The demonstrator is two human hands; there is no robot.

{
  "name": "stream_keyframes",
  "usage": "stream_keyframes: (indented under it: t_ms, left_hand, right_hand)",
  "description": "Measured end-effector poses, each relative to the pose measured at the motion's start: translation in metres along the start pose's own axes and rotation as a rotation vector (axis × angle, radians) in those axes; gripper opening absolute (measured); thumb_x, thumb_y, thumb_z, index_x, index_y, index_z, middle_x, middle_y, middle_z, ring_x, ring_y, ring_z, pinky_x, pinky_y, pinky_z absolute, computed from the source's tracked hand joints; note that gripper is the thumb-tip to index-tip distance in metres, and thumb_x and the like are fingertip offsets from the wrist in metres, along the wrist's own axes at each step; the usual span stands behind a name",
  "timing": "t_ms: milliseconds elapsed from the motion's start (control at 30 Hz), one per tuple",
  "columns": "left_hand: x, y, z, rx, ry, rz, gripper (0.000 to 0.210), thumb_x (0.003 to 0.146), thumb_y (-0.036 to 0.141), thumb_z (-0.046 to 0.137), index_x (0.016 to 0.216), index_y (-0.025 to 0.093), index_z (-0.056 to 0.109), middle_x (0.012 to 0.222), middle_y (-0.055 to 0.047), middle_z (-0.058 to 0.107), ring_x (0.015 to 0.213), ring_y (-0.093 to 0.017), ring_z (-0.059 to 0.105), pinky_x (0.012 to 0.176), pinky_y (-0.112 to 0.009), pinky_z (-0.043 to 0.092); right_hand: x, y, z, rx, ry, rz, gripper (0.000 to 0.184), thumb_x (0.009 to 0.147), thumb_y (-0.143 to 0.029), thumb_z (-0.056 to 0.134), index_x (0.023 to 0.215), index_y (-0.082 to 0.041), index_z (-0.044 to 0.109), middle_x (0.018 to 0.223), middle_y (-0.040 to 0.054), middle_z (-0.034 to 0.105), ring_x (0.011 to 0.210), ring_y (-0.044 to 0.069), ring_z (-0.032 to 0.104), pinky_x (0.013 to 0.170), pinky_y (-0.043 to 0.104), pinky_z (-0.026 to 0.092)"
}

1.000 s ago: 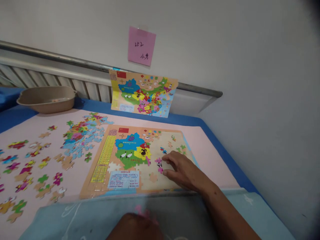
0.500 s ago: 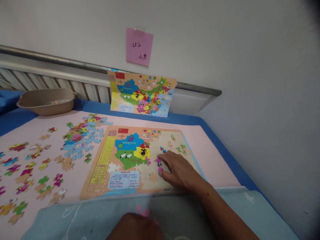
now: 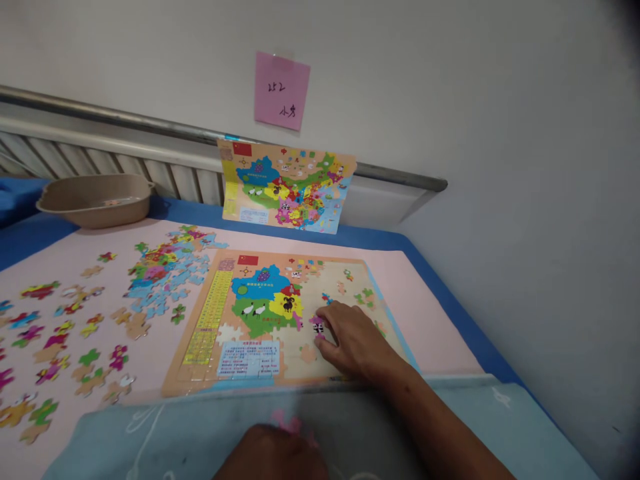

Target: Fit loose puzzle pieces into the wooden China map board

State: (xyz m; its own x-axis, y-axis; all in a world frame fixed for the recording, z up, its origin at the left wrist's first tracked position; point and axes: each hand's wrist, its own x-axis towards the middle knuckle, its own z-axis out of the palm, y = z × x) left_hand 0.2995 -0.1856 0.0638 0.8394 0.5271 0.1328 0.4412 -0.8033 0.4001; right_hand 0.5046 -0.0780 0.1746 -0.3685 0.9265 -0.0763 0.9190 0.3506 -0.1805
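Note:
A map jigsaw (image 3: 326, 270) lies partly assembled in its tray, its left side filled and much of the right bare. Over that bare area, my right hand (image 3: 353, 339) pinches a pink puzzle piece with a panda (image 3: 319, 325) between thumb and fingers. The piece is just right of the joined yellow and pink pieces. Low in the view, my left hand (image 3: 273, 457) is closed beside the blue-grey cloth, dark and cut off by the bottom edge. Pink puzzle pieces (image 3: 287, 421) stick out from its fingers.
Loose puzzle pieces (image 3: 165, 273) lie scattered on the pink mat to the left. A beige basin (image 3: 95, 207) stands at the back left. The printed map sheet (image 3: 285, 190) leans against the wall rail (image 3: 400, 175). A pink note (image 3: 281, 91) hangs above it.
The view has shifted very slightly. My right hand stays at the panda piece, and my left hand stays low with the pink pieces.

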Motion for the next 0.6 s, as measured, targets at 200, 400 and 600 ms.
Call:
stream_keyframes:
  t_ms: [200,400,600]
  left_hand:
    - [0.004,0.004,-0.051,0.016,0.536,0.069,0.028,0.1,0.026,0.05,0.076,0.022,0.064,0.078,0.0,0.072,0.062,-0.015,0.062,0.056,-0.03,0.044]
    - [0.022,-0.003,-0.084,0.134,0.245,-0.093,0.063,0.09,0.044,0.067,0.145,0.016,0.053,0.156,-0.015,0.055,0.146,-0.036,0.047,0.123,-0.061,0.039]
    - [0.025,-0.003,-0.081,0.051,0.039,-0.205,0.075,0.091,0.06,0.067,0.147,0.012,0.054,0.16,-0.02,0.049,0.152,-0.039,0.04,0.129,-0.067,0.028]
  right_hand:
    - [0.0,0.0,0.001,-0.012,0.016,-0.011,0.024,0.094,-0.029,0.068,0.115,-0.017,0.066,0.108,0.0087,0.068,0.094,0.025,0.058,0.085,0.036,0.034]
    - [0.001,0.002,0.005,-0.033,0.028,-0.033,0.024,0.095,-0.031,0.066,0.115,-0.017,0.065,0.108,0.0093,0.068,0.097,0.026,0.059,0.087,0.037,0.035]
    - [0.001,-0.001,0.008,-0.034,0.066,-0.066,0.023,0.096,-0.029,0.065,0.114,-0.016,0.062,0.109,0.0097,0.068,0.097,0.026,0.058,0.086,0.037,0.035]
